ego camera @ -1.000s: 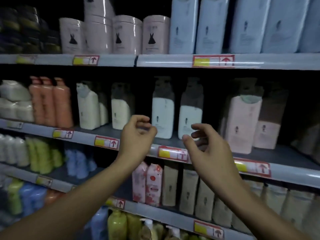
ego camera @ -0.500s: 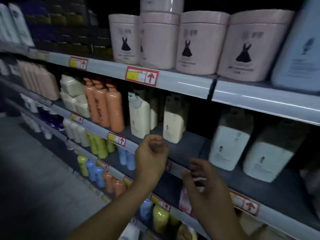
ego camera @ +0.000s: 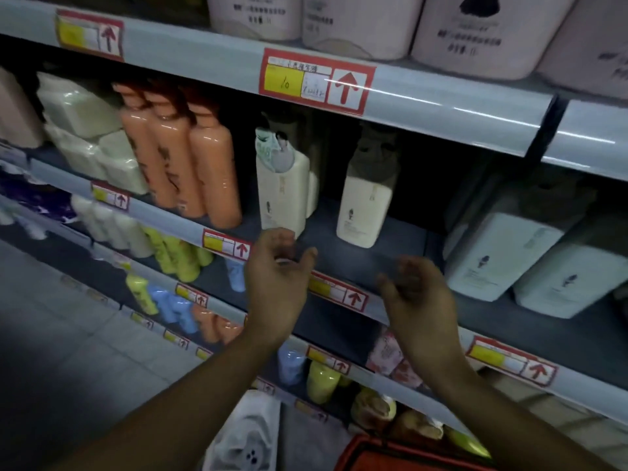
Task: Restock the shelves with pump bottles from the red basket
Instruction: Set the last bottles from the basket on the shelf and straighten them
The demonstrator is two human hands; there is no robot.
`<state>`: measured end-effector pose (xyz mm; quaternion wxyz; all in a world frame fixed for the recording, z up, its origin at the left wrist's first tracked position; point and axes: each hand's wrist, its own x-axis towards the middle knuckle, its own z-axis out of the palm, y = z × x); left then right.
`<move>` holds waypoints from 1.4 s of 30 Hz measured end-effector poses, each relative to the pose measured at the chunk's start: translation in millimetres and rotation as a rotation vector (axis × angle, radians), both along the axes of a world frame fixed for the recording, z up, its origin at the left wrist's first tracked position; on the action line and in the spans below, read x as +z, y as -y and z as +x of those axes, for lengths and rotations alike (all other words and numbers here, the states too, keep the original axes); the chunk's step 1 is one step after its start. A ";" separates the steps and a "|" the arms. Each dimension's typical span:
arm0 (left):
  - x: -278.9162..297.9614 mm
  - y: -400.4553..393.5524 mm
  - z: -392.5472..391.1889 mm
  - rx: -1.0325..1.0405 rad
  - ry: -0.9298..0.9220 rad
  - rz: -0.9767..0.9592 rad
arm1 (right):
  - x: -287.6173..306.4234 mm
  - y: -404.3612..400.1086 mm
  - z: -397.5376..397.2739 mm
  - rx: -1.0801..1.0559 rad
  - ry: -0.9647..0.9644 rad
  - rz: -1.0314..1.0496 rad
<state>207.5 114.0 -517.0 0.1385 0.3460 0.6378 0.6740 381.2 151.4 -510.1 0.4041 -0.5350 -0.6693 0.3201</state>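
Note:
Two cream pump bottles stand on the middle shelf (ego camera: 356,263): one (ego camera: 282,195) just beyond my left hand and another (ego camera: 365,209) further right. My left hand (ego camera: 277,278) hovers at the shelf's front edge, fingers loosely curled, holding nothing. My right hand (ego camera: 416,300) hangs beside it in front of the shelf lip, also loosely curled and empty. A corner of the red basket (ego camera: 394,455) shows at the bottom edge; its contents are hidden.
Three orange bottles (ego camera: 190,164) stand left of the cream ones, with pale wrapped packs (ego camera: 85,130) beyond them. Large white boxy bottles (ego camera: 530,256) fill the shelf's right side. Pink tubs (ego camera: 356,22) sit on the top shelf. Lower shelves hold yellow, blue and orange bottles.
The view has swung left and downward, bringing the red basket's corner into sight. Both hands have dropped slightly in front of the middle shelf and stay empty.

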 end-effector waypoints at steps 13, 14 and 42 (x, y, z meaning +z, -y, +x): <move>6.6 -48.1 -70.7 0.071 -0.147 -0.112 | 15.9 -97.3 -66.8 -0.129 -0.172 0.024; 5.4 -51.7 -76.3 0.051 -0.157 -0.148 | 15.8 -98.9 -69.3 -0.125 -0.188 0.010; -11.7 -66.3 -77.6 0.001 -0.206 -0.137 | 7.7 -87.2 -67.4 0.010 -0.228 0.107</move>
